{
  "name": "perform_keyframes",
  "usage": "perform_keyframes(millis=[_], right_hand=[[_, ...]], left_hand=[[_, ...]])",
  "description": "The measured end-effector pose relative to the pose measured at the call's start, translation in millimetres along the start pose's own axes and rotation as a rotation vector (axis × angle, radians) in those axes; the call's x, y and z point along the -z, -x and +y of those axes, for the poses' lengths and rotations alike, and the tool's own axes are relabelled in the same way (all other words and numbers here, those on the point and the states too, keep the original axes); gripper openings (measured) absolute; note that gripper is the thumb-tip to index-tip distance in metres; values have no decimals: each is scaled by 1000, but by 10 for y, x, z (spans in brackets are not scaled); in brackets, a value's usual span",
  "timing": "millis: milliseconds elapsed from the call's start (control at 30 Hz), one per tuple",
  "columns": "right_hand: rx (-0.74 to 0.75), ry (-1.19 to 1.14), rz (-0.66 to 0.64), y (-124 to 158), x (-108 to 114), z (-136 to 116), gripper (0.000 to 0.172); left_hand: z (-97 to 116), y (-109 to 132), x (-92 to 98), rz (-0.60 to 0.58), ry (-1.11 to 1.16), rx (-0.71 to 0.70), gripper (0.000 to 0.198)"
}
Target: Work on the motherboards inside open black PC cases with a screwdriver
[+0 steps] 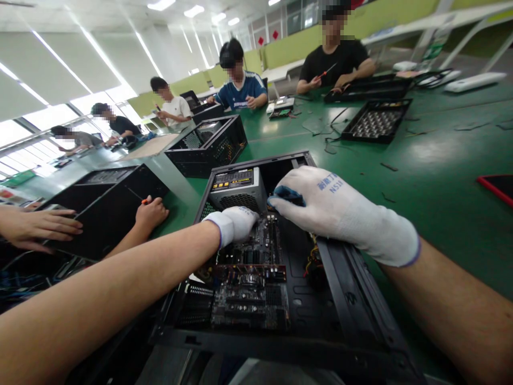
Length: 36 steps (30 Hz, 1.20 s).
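An open black computer case (344, 299) lies on its side on the green table in front of me, its motherboard (252, 289) exposed and a grey power supply (236, 187) at the far end. My left hand (234, 223), in a white glove, reaches down inside the case near the power supply with its fingers curled; what they grip is hidden. My right hand (340, 208), also gloved, is closed on a blue-handled tool (286, 195) held over the motherboard's far edge. Yellow and red wires (312, 256) show under the right hand.
A neighbour's bare hands (150, 214) work with an orange-tipped tool on a closed black case (104, 208) to my left. Another open case (208, 144) stands beyond. Several people sit along the far side. Black trays (377, 123) and a red-edged object (497, 187) lie to the right.
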State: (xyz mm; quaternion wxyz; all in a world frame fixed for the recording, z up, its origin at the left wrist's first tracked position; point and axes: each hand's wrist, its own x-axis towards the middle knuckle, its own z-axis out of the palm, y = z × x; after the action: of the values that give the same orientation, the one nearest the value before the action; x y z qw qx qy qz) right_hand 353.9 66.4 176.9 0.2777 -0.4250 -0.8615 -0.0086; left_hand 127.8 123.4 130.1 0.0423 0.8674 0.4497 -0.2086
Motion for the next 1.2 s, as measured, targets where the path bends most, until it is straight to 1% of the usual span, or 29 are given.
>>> perform_keyframes(millis=[133, 400, 667, 867, 1067, 1200], right_hand=[[-20, -12, 8, -1, 10, -19, 36], [-23, -21, 5, -5, 12, -22, 34], [-15, -16, -6, -10, 10, -18, 37], [-1, 5, 5, -6, 7, -12, 38], [0, 2, 2, -4, 1, -7, 36], [-4, 3, 3, -10, 10, -21, 35]], left_hand=[[1, 5, 14, -2, 15, 2, 34], [2, -21, 35, -29, 18, 11, 36], [59, -12, 96, -82, -30, 5, 39], [87, -29, 124, -127, -66, -14, 45], [103, -36, 130, -138, -78, -18, 43], [133, -40, 151, -146, -83, -24, 46]])
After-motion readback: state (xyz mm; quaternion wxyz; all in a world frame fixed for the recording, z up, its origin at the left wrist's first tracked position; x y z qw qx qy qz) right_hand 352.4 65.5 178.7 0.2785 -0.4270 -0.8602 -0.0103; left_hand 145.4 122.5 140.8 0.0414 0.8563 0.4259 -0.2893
